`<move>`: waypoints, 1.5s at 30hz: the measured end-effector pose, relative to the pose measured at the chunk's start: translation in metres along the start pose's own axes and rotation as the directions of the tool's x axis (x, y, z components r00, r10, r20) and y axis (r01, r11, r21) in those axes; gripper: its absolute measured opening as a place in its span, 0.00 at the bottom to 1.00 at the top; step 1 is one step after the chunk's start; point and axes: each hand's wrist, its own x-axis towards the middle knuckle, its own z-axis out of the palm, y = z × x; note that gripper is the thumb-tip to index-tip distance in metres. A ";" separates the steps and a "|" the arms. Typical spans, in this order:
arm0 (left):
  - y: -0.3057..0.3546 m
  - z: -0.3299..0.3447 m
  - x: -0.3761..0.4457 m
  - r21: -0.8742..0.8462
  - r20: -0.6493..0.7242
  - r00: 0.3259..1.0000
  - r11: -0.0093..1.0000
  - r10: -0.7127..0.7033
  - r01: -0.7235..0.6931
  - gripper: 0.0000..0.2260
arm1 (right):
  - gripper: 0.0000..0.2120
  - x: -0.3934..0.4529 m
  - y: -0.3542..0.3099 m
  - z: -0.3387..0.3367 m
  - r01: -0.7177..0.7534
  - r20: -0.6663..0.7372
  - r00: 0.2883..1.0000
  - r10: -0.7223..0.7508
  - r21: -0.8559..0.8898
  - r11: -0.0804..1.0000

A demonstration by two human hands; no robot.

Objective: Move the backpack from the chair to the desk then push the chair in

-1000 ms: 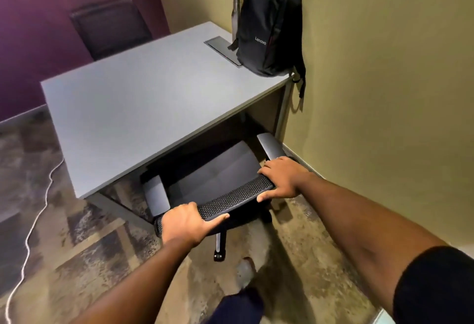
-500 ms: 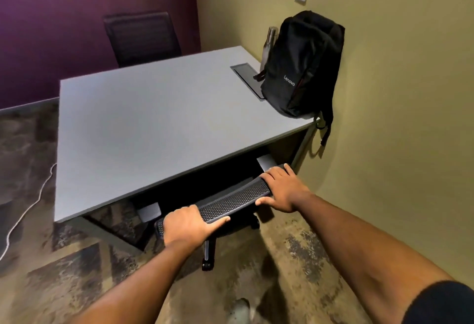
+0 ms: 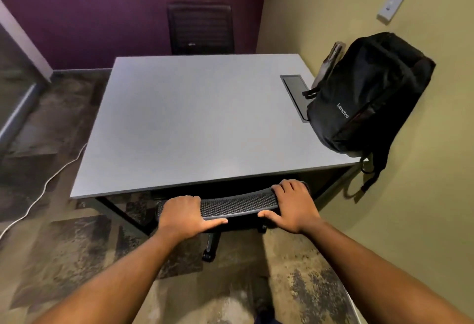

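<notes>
Both hands, left hand [image 3: 186, 214] and right hand [image 3: 292, 205], are gripping the chair [image 3: 237, 205] backrest, tucked under the desk [image 3: 195, 123] near edge; the backpack [image 3: 364, 95] is resting far right on the desk. Releasing probably comes next.

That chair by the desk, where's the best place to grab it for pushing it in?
Grip the top edge of the chair backrest from behind, one hand near each end, as the left hand and right hand do here. The curved mesh bar is wide, faces the person, and stands clear of the desk.
</notes>
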 end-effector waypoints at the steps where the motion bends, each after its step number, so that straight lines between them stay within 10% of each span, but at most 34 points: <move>1: -0.005 0.000 0.006 -0.002 0.007 1.000 1.000 0.000 0.000 0.44 | 0.48 0.007 -0.001 -0.001 0.015 -0.009 1.000 -0.015 -0.003 1.000; 30: -0.005 0.002 0.045 -0.084 0.031 0.999 0.996 -0.034 0.036 0.45 | 0.43 0.049 0.028 -0.001 0.100 -0.100 0.991 -0.090 0.093 0.991; 45: -0.003 -0.035 0.033 -0.168 0.178 0.982 0.982 -0.061 0.091 0.46 | 0.40 0.066 0.024 -0.030 -0.006 0.241 0.969 -0.044 0.203 0.979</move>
